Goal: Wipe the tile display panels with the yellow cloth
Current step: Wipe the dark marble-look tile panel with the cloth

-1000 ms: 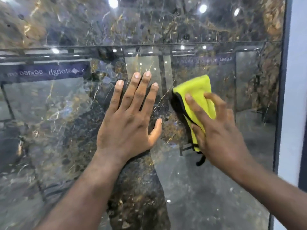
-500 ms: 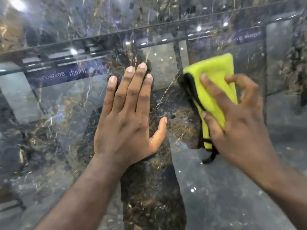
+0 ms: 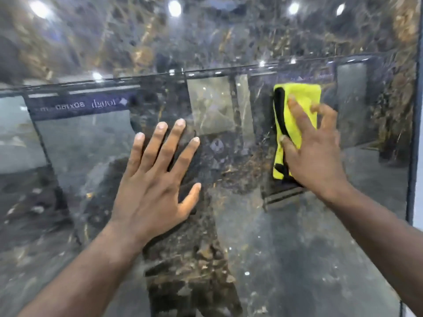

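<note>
Left hand (image 3: 151, 191) lay flat on the lower tile panel (image 3: 274, 259), palm down, fingers straight and fanned wide, thumb out to the side, holding nothing. Right hand (image 3: 315, 152) pressed the yellow cloth (image 3: 295, 104) against the same panel, up and to the right of my left hand. My fingers (image 3: 297, 113) lay stretched over the cloth rather than curled round it, though the outer ones were smeared by blur. My palm covered the cloth's lower right part; its black-edged fold showed along the left side. Just above the cloth ran the dark seam (image 3: 206, 73) between this panel and the upper panel (image 3: 137, 37). Past my right hand, a pale frame edge (image 3: 418, 156) was cut off by the picture's side. Left of and above my left hand, a reflected sign band (image 3: 77, 106) carried mirrored lettering I could only partly read. Bright reflected lights (image 3: 174, 7) and blur hid much of the marble pattern.
</note>
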`<action>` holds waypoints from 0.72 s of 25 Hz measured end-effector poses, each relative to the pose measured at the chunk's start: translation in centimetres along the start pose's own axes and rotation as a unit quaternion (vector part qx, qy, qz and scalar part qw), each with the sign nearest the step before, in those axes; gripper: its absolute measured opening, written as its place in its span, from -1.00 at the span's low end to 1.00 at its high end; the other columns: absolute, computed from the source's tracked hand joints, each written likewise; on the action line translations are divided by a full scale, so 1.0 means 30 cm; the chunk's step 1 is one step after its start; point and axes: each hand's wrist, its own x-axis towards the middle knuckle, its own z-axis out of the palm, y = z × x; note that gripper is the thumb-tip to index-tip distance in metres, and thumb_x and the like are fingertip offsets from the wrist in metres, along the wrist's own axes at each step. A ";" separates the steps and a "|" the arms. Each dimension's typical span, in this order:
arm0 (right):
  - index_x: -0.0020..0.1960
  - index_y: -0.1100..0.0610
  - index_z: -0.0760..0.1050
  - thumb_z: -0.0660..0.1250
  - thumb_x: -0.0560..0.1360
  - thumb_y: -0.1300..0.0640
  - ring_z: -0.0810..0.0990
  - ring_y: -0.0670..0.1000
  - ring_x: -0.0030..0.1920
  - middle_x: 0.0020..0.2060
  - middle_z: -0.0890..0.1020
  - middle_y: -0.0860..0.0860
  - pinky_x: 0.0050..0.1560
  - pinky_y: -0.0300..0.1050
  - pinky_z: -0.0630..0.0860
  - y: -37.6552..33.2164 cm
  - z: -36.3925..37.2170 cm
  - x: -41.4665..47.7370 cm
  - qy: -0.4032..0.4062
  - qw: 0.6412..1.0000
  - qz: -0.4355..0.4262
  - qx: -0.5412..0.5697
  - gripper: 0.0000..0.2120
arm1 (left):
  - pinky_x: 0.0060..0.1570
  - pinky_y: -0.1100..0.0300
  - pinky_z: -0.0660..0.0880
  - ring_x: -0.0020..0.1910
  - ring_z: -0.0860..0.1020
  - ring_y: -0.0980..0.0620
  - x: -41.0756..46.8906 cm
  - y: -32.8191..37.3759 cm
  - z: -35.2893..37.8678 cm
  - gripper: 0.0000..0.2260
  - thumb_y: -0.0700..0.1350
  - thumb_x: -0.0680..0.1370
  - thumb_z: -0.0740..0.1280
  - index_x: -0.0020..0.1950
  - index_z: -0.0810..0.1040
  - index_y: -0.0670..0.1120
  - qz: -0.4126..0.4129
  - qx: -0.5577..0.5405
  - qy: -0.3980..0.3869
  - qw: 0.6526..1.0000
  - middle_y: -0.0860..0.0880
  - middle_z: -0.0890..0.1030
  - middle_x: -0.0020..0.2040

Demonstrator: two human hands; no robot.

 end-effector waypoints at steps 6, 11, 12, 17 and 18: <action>0.68 -0.24 0.07 0.35 0.65 0.02 0.33 0.25 0.32 0.55 0.18 0.15 0.27 0.24 0.47 -0.227 0.031 -0.242 -0.050 0.992 -0.099 -0.060 -0.28 | 0.70 -0.29 -0.03 0.76 -0.02 -0.14 -0.040 -0.145 -0.016 -0.18 0.29 0.60 0.24 0.76 0.17 -0.07 0.039 -0.005 -0.008 0.999 -0.14 0.02 0.78; 0.69 -0.27 0.00 0.38 0.63 0.01 0.38 0.41 0.36 0.56 0.14 0.15 0.44 0.28 0.36 -0.224 -0.019 -0.069 -0.072 0.995 0.048 -0.052 -0.20 | 0.69 -0.31 -0.08 0.76 -0.07 -0.17 -0.046 -0.126 -0.006 -0.14 0.29 0.59 0.26 0.77 0.12 -0.12 0.043 -0.004 -0.011 0.999 -0.18 -0.05 0.78; 0.69 -0.26 -0.01 0.38 0.63 0.01 0.37 0.39 0.39 0.57 0.14 0.16 0.47 0.26 0.33 -0.275 -0.017 -0.053 -0.068 0.996 0.040 -0.050 -0.20 | 0.70 -0.31 -0.09 0.76 -0.07 -0.17 -0.048 -0.128 -0.005 -0.14 0.28 0.59 0.26 0.77 0.12 -0.12 0.044 -0.006 -0.010 0.999 -0.18 -0.05 0.78; 0.64 -0.42 -0.14 0.37 0.63 -0.04 0.46 0.25 0.33 0.64 0.05 -0.06 0.04 0.22 0.64 -0.368 -0.035 -0.311 -0.139 0.980 -0.081 -0.119 -0.16 | 0.69 -0.32 -0.05 0.76 -0.10 -0.18 -0.062 -0.129 0.006 -0.17 0.27 0.62 0.22 0.77 0.08 -0.13 0.043 -0.003 -0.004 0.999 -0.20 -0.08 0.78; 0.63 -0.43 -0.14 0.37 0.63 -0.04 0.48 0.25 0.34 0.64 0.06 -0.07 0.00 0.22 0.65 -0.336 -0.045 -0.296 -0.139 0.980 -0.070 -0.128 -0.15 | 0.68 -0.33 -0.04 0.76 -0.11 -0.18 -0.062 -0.127 0.007 -0.17 0.28 0.63 0.21 0.78 0.07 -0.13 0.043 -0.003 -0.006 0.999 -0.20 -0.09 0.78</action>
